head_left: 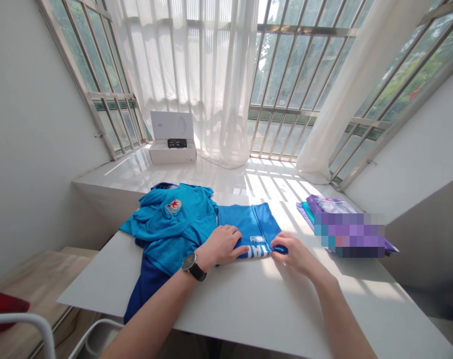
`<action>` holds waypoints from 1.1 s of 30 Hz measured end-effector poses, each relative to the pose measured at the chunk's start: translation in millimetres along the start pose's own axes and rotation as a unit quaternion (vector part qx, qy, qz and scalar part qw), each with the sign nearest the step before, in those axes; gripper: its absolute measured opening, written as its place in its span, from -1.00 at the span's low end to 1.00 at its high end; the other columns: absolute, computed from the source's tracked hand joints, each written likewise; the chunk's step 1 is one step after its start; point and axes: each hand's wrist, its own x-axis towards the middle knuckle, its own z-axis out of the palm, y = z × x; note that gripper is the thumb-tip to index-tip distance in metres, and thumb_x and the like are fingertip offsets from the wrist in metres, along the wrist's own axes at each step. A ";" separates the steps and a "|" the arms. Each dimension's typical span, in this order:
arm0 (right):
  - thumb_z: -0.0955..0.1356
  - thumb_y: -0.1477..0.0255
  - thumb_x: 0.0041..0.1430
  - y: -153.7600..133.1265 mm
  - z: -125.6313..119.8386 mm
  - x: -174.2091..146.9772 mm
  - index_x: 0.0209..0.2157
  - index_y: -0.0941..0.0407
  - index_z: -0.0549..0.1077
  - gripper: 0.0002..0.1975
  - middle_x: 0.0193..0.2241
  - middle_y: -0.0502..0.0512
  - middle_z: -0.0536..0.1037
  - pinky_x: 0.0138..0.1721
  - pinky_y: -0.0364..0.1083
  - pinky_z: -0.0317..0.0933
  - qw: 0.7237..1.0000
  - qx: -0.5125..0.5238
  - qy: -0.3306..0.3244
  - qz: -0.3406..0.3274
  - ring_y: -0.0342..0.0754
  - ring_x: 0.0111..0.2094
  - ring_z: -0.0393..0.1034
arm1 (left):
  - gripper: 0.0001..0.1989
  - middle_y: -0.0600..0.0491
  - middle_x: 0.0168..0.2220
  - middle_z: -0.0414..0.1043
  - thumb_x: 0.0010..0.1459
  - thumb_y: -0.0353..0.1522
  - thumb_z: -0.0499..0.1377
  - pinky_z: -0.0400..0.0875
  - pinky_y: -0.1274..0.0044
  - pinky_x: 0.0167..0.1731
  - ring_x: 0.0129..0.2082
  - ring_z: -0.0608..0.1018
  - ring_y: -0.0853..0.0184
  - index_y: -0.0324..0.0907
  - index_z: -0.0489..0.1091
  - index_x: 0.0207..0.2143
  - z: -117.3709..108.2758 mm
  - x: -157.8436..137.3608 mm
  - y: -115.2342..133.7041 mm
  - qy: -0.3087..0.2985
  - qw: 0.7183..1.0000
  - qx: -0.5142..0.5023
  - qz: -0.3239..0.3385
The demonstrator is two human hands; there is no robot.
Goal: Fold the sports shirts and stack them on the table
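Observation:
A blue garment [237,217] with white lettering lies folded into a flat rectangle on the white table [248,309]. My left hand [226,244] rests on its near left part with fingers spread, a black-strapped watch on the wrist. At the garment's near right corner, my right hand [286,248] pinches the fabric edge between thumb and fingers. Touching the garment's left side is a loose heap of clothes, a teal shirt [181,224] with a round red-and-white badge on top. Dark blue cloth [147,284] hangs out beneath it toward the table's front edge.
Folded purple and teal clothes [338,204], partly blurred out, are stacked at the table's right. An open white box [173,155] holding a black device stands on the window ledge. White curtains [226,89] hang behind. A white chair frame [43,329] is at lower left.

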 end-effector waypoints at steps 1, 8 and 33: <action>0.33 0.45 0.12 6.7 1.4 1.3 -0.34 0.03 0.53 -0.87 -0.23 0.10 0.50 -0.13 -0.01 0.26 0.999 -0.025 0.040 0.006 0.06 -0.15 0.40 | -0.55 -0.12 -0.08 0.52 0.38 -0.02 0.02 0.40 0.35 -0.07 -0.07 0.54 0.12 -0.20 0.45 -0.11 -2.2 0.3 2.0 -0.004 1.000 -0.003 0.003; 0.25 0.53 0.16 34.8 15.3 10.6 -0.18 0.05 0.53 -0.72 -0.17 0.15 0.50 -0.30 -0.05 0.22 0.978 -0.100 0.130 0.125 0.04 -0.24 0.43 | -0.59 -0.01 0.00 0.53 0.28 -0.02 0.20 0.20 0.31 0.20 0.03 0.53 0.17 -0.08 0.41 0.00 1.7 -3.1 27.5 -0.045 0.984 -0.115 0.124; 0.27 0.16 0.33 -16.3 11.5 13.9 -0.19 0.05 0.51 -0.71 -0.15 0.15 0.55 -0.01 0.04 0.33 0.993 0.083 0.075 -0.041 0.07 -0.09 0.45 | -0.87 -0.03 -0.16 0.49 0.34 -0.29 0.14 0.41 0.44 -0.21 -0.16 0.53 0.20 -0.15 0.41 -0.17 8.0 5.0 23.9 -0.036 0.996 0.014 0.074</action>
